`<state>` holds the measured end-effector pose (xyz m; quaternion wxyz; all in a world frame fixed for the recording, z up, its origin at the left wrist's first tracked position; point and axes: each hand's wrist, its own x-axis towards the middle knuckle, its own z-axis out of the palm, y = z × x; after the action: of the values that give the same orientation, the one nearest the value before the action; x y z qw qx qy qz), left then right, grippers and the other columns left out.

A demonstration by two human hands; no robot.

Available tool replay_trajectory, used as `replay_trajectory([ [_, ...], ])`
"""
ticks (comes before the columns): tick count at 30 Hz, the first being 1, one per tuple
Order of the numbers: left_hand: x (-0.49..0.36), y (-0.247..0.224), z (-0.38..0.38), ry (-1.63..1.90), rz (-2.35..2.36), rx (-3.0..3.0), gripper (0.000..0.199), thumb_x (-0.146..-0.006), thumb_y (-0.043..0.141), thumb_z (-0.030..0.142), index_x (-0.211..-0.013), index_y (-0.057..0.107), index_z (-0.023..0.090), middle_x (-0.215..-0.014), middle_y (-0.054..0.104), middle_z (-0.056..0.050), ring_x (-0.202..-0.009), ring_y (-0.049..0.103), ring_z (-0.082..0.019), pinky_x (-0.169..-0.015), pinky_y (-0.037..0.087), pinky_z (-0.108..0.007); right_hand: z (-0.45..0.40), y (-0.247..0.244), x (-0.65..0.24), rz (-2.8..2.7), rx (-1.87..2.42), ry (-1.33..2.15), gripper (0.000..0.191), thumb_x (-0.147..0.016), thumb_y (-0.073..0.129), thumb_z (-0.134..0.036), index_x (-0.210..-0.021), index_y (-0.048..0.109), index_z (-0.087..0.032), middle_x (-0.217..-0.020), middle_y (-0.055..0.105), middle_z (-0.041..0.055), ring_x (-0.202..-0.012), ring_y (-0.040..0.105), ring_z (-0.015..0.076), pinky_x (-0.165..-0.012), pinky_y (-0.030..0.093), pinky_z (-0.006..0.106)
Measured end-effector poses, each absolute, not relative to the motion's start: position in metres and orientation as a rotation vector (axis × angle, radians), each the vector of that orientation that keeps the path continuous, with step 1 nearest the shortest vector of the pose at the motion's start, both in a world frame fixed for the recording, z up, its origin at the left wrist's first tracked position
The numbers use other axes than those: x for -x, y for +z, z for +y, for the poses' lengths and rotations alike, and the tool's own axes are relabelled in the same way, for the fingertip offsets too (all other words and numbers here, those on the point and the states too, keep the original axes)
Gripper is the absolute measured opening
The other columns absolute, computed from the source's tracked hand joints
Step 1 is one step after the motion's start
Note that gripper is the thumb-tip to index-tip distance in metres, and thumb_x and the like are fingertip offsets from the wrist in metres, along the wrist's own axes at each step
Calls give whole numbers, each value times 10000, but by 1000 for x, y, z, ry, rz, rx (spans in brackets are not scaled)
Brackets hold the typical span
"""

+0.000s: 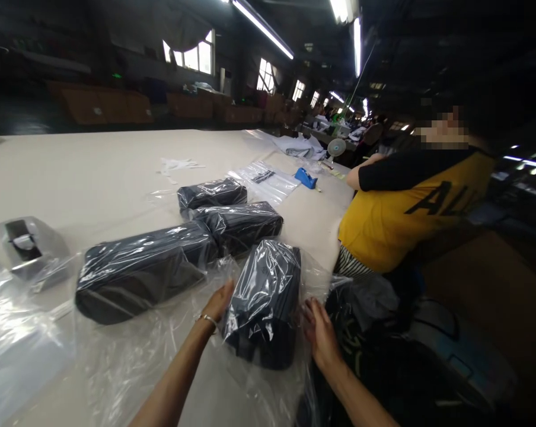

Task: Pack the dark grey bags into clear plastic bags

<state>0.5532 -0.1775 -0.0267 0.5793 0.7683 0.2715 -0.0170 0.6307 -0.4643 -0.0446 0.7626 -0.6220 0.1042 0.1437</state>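
Observation:
A dark bundle in clear plastic [268, 296] lies near the table's front right edge, between my hands. My left hand [219, 303] rests at its left side, on the loose plastic, with its fingers partly hidden by the film. On the right, my right hand [319, 329] touches the plastic with its fingers apart. A long wrapped dark bundle [139, 270] lies to the left. Behind it sit a second wrapped bundle [245, 225] and a smaller one [212, 194]. Loose clear film spreads below the bundles.
A person in a yellow and black shirt [401, 201] stands at the table's right edge. On the table [94, 172] are a blue tape dispenser [306, 178], flat plastic bags [268, 181], white strips [179, 165] and a clear-and-black object [25, 240]. Dark bags lie at lower right.

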Motion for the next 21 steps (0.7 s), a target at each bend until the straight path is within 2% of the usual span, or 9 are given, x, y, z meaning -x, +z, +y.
replay_trajectory([
  [2, -539, -10, -173, 46, 655, -1875, 676, -913, 257, 607, -1189, 637, 121, -1295, 633, -168, -1280, 521, -328, -1120, 332, -482, -483, -51, -639, 422, 1289, 255, 533, -679, 773, -570, -1101, 612, -288, -1110, 711, 11, -1086, 657, 229, -871, 572, 351],
  [4, -527, 6, -187, 185, 615, -2028, 642, -925, 293, 579, -1329, 538, 144, -1435, 518, -152, -1362, 431, -315, -1154, 278, -505, -496, -53, -642, 509, 1266, 300, 514, -655, 796, -568, -1014, 631, -239, -960, 730, 43, -956, 699, 238, -820, 585, 368],
  [6, -522, 21, -217, 347, 482, -2275, 618, -928, 376, 558, -1409, 464, 181, -1524, 410, -133, -1432, 319, -307, -1169, 254, -529, -495, -51, -642, 491, 1214, 501, 544, -673, 767, -623, -984, 660, -190, -935, 737, 98, -908, 711, 269, -801, 585, 409],
  [8, -524, 31, -253, 449, 278, -2530, 639, -891, 501, 565, -1432, 439, 229, -1546, 375, -123, -1453, 268, -330, -1161, 250, -587, -482, -46, -641, 376, 1087, 737, 586, -718, 715, -660, -1032, 680, -166, -1001, 741, 130, -971, 702, 291, -840, 569, 430],
  [11, -534, 38, -292, 533, 74, -2748, 755, -820, 604, 612, -1465, 373, 294, -1543, 388, -102, -1432, 317, -335, -1153, 264, -617, -457, -43, -640, 210, 878, 908, 527, -786, 696, -589, -1131, 679, -190, -1061, 748, 97, -1071, 673, 287, -912, 539, 432],
  [13, -541, 37, -301, 606, 54, -2843, 764, -826, 600, 610, -1470, 364, 274, -1551, 372, -110, -1433, 314, -335, -1148, 289, -604, -443, -48, -641, 210, 816, 915, 451, -798, 720, -504, -1127, 690, -196, -1040, 758, 78, -1051, 684, 274, -903, 547, 416],
  [17, -546, 30, -301, 795, -82, -3027, 430, -963, 467, 382, -1361, 510, 227, -1511, 433, -121, -1411, 365, -303, -1113, 355, -558, -432, -69, -656, 297, 878, 762, 229, -762, 770, -291, -961, 729, -186, -909, 773, 52, -914, 724, 239, -810, 587, 354],
  [19, -547, 28, -301, 852, -153, -3077, 368, -985, 412, 299, -1307, 561, 200, -1479, 474, -136, -1387, 407, -292, -1100, 371, -541, -440, -74, -668, 335, 943, 689, 123, -745, 774, -222, -851, 722, -185, -823, 766, 34, -823, 730, 214, -747, 596, 320],
  [21, -550, 27, -304, 840, -199, -3092, 381, -983, 407, 291, -1313, 557, 173, -1487, 458, -153, -1386, 407, -300, -1100, 369, -544, -457, -72, -680, 368, 1021, 632, 85, -759, 770, -220, -769, 695, -181, -712, 733, 12, -699, 713, 180, -662, 590, 284],
])
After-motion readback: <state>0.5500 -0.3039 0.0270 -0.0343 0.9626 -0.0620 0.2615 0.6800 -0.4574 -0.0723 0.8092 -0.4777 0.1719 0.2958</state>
